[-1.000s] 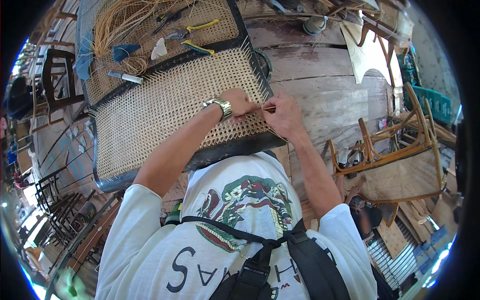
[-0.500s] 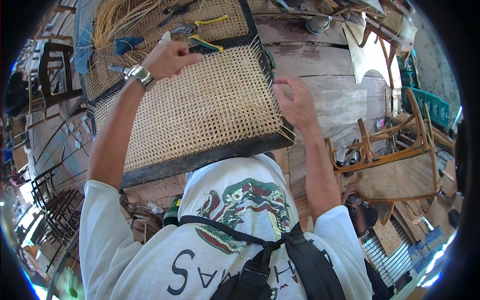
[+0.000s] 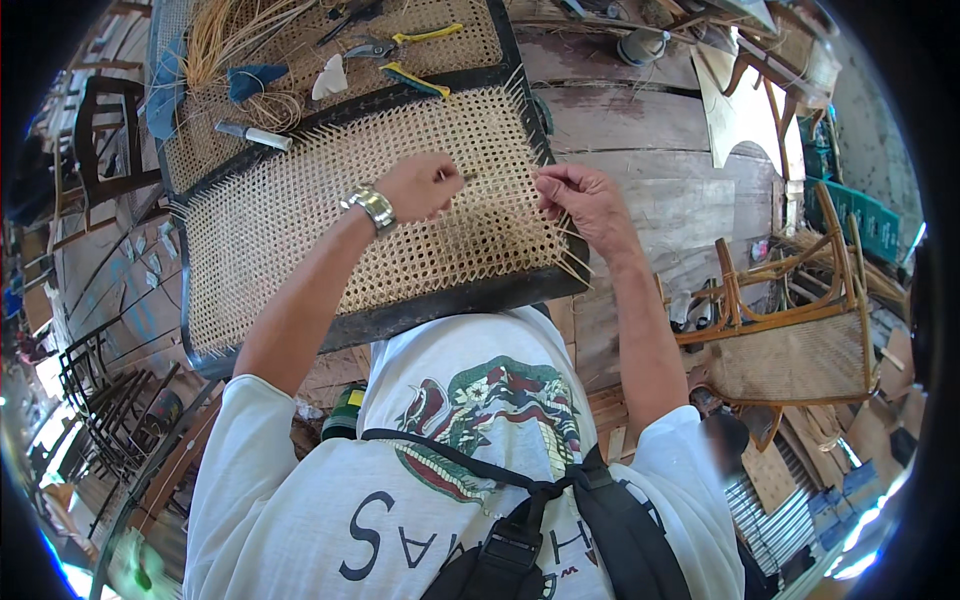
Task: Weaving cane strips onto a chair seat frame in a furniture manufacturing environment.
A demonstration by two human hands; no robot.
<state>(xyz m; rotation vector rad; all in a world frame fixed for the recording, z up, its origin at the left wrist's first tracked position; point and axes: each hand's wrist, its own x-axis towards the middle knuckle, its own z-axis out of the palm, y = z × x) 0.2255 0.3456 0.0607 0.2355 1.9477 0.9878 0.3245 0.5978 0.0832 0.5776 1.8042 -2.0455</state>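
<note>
A woven cane seat panel [image 3: 300, 220] in a black frame [image 3: 450, 305] lies tilted in front of me. My left hand [image 3: 415, 187], with a metal watch on the wrist, rests over the panel's middle, its fingers closed on a small thin tool [image 3: 466, 177] that points right. My right hand [image 3: 585, 200] is at the panel's right edge, with fingertips pinched on a loose cane strand [image 3: 572, 232] among the strand ends sticking out there. The hands are about a hand's width apart.
Behind the panel lies a second cane panel [image 3: 440, 50] carrying a bundle of cane [image 3: 225, 35], yellow-handled pliers [image 3: 400, 42], a blue cloth [image 3: 250, 78] and a pale-handled tool [image 3: 255, 137]. A wooden cane chair [image 3: 790, 320] stands at the right, dark chair frames [image 3: 110, 400] at the left.
My left hand had reached far up to the tools on the back panel and has come back to the panel's middle with a thin tool. My right hand stayed near the right edge.
</note>
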